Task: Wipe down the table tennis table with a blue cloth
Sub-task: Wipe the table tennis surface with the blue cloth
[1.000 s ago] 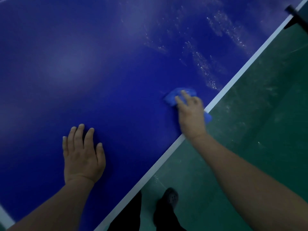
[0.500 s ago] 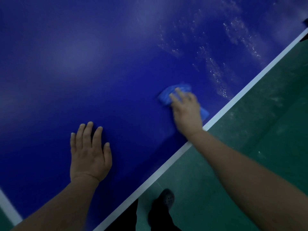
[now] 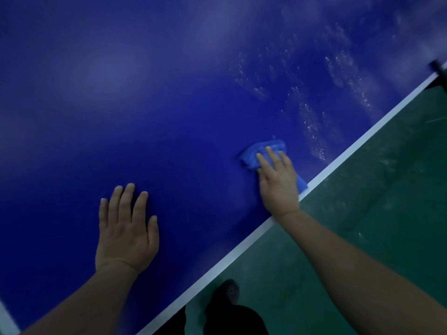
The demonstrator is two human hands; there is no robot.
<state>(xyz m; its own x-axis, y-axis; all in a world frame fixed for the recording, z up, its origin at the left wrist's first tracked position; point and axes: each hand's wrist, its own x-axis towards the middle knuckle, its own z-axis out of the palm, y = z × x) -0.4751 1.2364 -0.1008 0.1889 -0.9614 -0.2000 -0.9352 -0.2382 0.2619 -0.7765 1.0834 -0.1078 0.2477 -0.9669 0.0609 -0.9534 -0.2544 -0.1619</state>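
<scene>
The right hand presses the blue cloth flat under straight fingers near the desk's right white edge — its grip apart, not clamped. The left hand lies flat on the near surface, probably bracing. Speckled residue lies farther off — likely unwiped.

The right hand covers most of the blue cloth. A dark fitting at the table edge is blurred and cropped. The shoe is indistinct.
</scene>
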